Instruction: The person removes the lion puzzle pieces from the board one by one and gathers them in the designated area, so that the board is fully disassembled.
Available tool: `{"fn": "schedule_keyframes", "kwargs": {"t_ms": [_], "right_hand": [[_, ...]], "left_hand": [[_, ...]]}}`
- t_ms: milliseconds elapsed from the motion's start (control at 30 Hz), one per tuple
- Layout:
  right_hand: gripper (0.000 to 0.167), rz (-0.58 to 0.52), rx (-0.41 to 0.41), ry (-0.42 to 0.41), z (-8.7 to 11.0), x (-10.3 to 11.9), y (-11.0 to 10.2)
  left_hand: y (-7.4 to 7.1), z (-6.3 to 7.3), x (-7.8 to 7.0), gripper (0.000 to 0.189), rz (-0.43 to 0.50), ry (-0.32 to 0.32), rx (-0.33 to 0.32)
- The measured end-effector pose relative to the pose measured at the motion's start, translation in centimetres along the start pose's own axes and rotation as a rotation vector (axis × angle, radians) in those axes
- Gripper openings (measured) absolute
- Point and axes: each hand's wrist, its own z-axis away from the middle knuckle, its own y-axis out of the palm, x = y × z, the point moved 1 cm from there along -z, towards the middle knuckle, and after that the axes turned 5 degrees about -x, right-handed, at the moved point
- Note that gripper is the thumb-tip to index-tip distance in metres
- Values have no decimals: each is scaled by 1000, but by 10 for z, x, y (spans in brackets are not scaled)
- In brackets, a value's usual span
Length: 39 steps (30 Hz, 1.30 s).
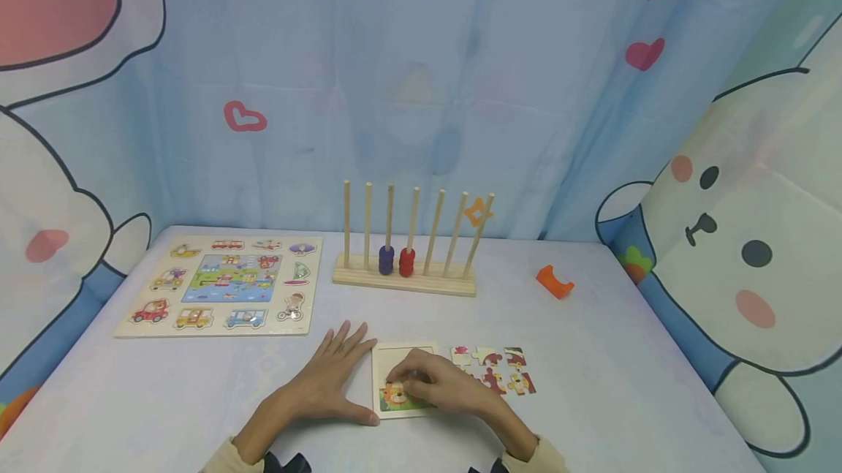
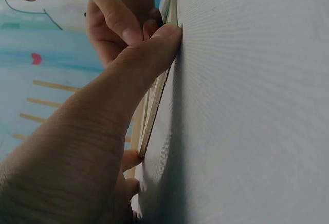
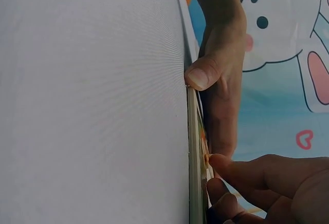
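We judge the step in hand to be seating a piece in the square pale-wood puzzle tray (image 1: 376,378) on the white table (image 1: 612,385), where an orange-maned lion picture (image 1: 395,395) shows. The left hand (image 1: 332,381) lies spread, thumb touching the tray; the right hand (image 1: 437,381) curls over the lion, pinching or pressing, we cannot tell. Next seems to call for a flush fit before using the loose printed cardboard-like pieces (image 1: 493,379) alongside; we can read no writing

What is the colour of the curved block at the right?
The curved block is orange, seen best in the head view.
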Motion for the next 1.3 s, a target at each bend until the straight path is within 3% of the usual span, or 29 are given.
{"fn": "schedule_keyframes", "kwargs": {"t_ms": [433, 733, 1300], "right_hand": [[29, 110, -12, -6, -2, 2, 3], [27, 99, -11, 17, -2, 2, 3], [30, 67, -28, -14, -3, 2, 4]], "left_hand": [[0, 0, 0, 112, -7, 2, 3], [0, 1, 0, 112, -6, 0, 1], [0, 0, 0, 112, -3, -1, -10]]}}
